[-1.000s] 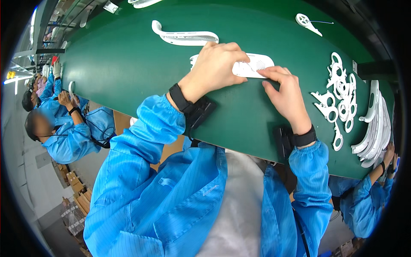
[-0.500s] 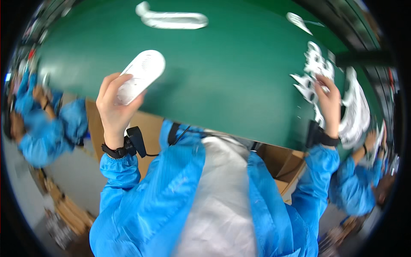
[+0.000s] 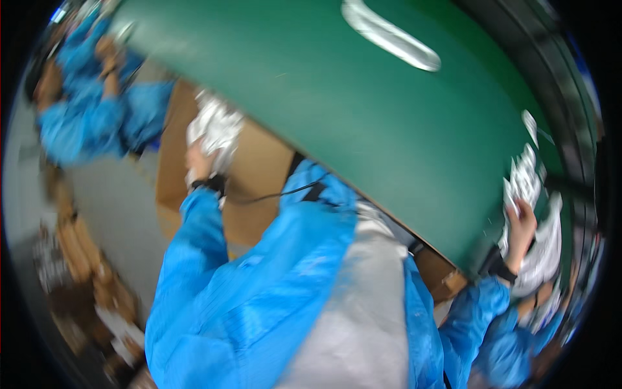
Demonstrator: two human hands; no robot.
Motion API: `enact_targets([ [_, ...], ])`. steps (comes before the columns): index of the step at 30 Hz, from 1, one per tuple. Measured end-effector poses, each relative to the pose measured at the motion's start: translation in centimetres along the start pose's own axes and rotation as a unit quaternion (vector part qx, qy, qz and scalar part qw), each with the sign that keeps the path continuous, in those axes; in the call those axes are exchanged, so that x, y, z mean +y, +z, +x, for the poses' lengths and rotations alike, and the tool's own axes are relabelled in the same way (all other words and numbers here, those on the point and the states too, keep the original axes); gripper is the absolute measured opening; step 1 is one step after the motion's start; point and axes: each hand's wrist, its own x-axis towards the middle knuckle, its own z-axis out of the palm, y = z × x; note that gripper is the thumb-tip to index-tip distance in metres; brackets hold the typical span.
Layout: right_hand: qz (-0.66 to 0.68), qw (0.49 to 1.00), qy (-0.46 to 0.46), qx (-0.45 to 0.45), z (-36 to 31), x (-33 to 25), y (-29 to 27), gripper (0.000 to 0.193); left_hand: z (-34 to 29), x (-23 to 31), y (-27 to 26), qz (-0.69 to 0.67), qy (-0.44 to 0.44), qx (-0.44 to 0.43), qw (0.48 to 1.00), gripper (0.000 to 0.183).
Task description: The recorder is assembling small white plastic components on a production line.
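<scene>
My left hand [image 3: 199, 162] reaches into an open cardboard box [image 3: 259, 155] below the table's left front edge. It is against a crumpled, shiny white bundle [image 3: 219, 126] that looks like thin plastic wrapping. Blur smears its fingers, and the white oval device is no longer in sight. At the table's right end, my right hand [image 3: 520, 228] has bent fingers pinched at the lower end of a heap of thin, pointed white pieces [image 3: 523, 178]. A long white strap-like piece [image 3: 392, 35] lies farther back on the green table [image 3: 337, 110].
A small white piece [image 3: 530, 126] lies beyond the heap, and a larger white bag-like pile [image 3: 544, 249] sits beside my right hand. Co-workers in blue sleeves are at the left [image 3: 84, 123] and lower right [image 3: 518, 347]. A dark cable [image 3: 272, 196] crosses the box.
My left hand has gone from above the table, holding the white oval device, down into the box. The whole view has turned left. My right hand stays by the white heap.
</scene>
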Motion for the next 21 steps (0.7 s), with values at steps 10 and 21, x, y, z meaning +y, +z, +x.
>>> enact_targets([
  [10, 0.008, 0.994, -0.095, 0.05, -3.4, -11.4, 6.0, 0.038, 7.5, 37.4, -15.9, -0.198, 0.491, 0.118, 0.84, 0.023],
  [21, -0.044, 0.99, -0.129, 0.042, -4.0, -9.1, 5.5, 0.017, 14.7, 48.1, -7.7, -0.124, 0.514, -0.184, 0.829, 0.039],
])
